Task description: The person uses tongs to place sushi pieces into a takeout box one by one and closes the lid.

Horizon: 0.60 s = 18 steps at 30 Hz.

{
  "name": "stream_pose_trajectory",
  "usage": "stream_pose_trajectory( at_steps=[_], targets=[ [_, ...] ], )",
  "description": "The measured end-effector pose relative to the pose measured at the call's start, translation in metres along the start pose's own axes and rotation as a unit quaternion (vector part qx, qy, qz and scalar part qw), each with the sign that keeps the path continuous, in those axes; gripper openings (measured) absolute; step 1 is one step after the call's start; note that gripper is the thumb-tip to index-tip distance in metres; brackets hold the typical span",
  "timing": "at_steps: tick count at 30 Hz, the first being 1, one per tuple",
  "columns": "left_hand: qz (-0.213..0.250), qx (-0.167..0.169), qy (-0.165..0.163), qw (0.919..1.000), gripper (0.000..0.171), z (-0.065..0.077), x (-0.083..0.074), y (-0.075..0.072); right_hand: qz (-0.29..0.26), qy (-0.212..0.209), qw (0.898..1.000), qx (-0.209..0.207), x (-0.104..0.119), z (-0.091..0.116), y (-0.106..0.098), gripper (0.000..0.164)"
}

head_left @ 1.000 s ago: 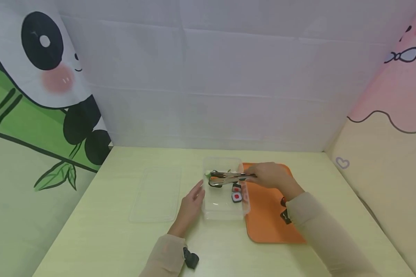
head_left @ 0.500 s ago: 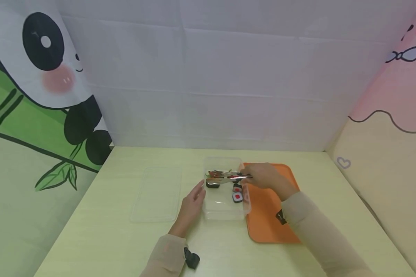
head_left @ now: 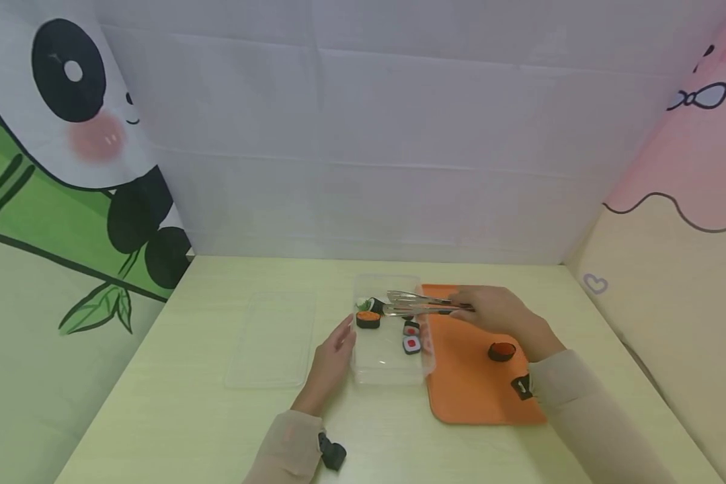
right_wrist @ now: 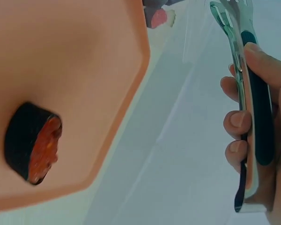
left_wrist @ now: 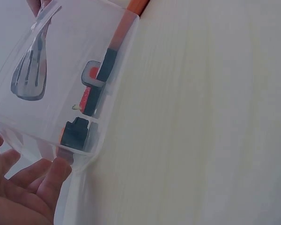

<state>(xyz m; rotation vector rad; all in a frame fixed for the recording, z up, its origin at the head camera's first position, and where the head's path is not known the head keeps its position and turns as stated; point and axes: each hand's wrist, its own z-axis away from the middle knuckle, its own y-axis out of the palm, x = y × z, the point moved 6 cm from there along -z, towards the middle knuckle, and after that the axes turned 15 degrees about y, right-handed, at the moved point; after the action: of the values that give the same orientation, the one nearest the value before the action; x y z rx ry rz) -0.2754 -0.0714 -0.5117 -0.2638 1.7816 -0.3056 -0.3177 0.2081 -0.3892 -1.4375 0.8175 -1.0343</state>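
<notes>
My right hand (head_left: 496,310) grips metal tongs (head_left: 426,310) with dark handle grips, their tips apart over a clear plastic box (head_left: 382,364). Inside the box, an orange-topped sushi piece (head_left: 368,320) in a black wrap stands by the left wall, apart from the tongs. Behind it lie another dark-wrapped piece (head_left: 376,306) and something green. Two sushi rolls with red centres, the nearer roll (head_left: 412,345) plainest, sit along the right wall. My left hand (head_left: 333,359) touches the box's left outer wall with its fingertips, as the left wrist view also shows.
An orange tray (head_left: 460,396) lies right of the box, bearing one red-topped sushi piece (head_left: 501,351) in a black wrap. A clear flat lid (head_left: 272,339) lies on the table to the left. A pale wall sheet (head_left: 369,208) stands behind the table.
The tongs have let go of the orange-topped sushi piece at the box's left side. Since then my right hand has drawn them to the right. My left hand stays at the box.
</notes>
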Motion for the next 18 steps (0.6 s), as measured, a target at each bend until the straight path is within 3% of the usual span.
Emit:
stream_pose_trajectory(
  at_steps=[10,18],
  targets=[
    [0.001,-0.002,-0.006,1.0,0.046,0.001,0.002,-0.001,-0.044,0.03,0.999,0.002,-0.047,0.033,-0.008,0.015],
    [-0.002,0.002,0.003,1.0,0.047,0.001,0.004,-0.003,-0.036,0.052,0.998,-0.012,-0.095,0.066,-0.016,0.023]
  ],
)
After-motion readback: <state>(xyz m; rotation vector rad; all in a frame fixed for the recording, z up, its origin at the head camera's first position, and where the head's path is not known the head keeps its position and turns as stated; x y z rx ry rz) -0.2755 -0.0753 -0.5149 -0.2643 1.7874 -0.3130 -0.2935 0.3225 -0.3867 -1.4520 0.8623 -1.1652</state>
